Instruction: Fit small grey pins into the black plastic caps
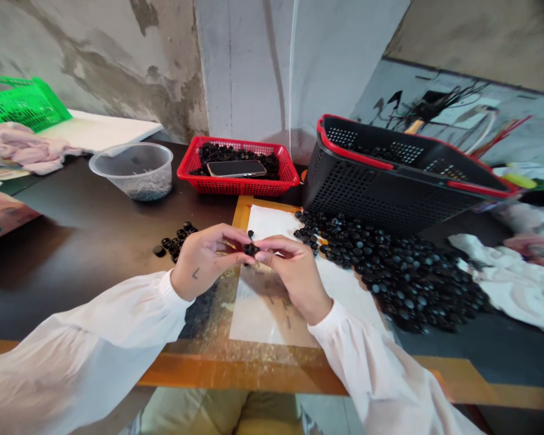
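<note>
A small black round part [251, 249] is pinched between the fingertips of both hands, above a white paper sheet [272, 314]. My left hand [211, 254] grips it from the left, thumb and fingers closed. From the right, my right hand [294, 272] holds it with thumb and forefinger; the fingers hide much of its shape. One more black piece [251, 233] shows just beyond the fingertips. Left of my left hand lies a small group of black round parts [174, 243]. To the right of the paper spreads a big heap of similar black parts [403, 272].
Behind stand a red basket [238, 187] of black pieces with a phone [236, 168] on top, and a clear plastic bowl [131, 160] holding thin metal-looking bits. A black basket [390, 187] with red rim borders the heap. White cloth [517, 278] lies far right.
</note>
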A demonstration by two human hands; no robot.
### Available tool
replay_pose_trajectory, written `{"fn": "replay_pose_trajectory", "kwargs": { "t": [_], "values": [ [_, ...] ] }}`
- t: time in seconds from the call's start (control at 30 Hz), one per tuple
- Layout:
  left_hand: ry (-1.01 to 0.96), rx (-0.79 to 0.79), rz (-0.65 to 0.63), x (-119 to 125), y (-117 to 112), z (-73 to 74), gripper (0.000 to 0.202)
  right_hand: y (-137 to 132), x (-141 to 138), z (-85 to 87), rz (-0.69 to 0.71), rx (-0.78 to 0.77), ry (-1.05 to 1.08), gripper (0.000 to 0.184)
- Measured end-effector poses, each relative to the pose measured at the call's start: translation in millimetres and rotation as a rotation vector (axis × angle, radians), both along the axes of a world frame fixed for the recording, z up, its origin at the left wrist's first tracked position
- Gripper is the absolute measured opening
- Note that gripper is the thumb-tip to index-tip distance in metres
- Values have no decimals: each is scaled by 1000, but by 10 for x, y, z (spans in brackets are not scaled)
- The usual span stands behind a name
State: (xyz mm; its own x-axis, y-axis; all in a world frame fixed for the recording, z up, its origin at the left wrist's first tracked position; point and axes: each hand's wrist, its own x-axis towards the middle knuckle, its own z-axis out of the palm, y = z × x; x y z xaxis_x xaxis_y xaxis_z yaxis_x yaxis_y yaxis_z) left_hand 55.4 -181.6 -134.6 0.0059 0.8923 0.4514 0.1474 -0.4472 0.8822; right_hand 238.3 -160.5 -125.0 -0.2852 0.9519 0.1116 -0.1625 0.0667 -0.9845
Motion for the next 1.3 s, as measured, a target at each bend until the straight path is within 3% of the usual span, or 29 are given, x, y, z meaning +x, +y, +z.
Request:
{"fn": "replay_pose_trajectory", "kwargs": {
  "t": [0.23,0.4,0.83,1.07,1.3],
  "values": [
    [-9,-41,14,-4,11,-7,28,-15,23,-11,-16,7,-19,28],
    [31,-26,59,-7,8,-8,28,-48,15,48,-31,36,-42,14],
    [24,12,34,-7,9,-8,26,-34,37,51,-60,121,-174,15],
    [18,65,-14,-5,2,-3,20,9,43,33,9,54,-125,22],
    [65,132,-14,-5,2,-19,19,3,25,24,129,-166,63,28]
  ]
}}
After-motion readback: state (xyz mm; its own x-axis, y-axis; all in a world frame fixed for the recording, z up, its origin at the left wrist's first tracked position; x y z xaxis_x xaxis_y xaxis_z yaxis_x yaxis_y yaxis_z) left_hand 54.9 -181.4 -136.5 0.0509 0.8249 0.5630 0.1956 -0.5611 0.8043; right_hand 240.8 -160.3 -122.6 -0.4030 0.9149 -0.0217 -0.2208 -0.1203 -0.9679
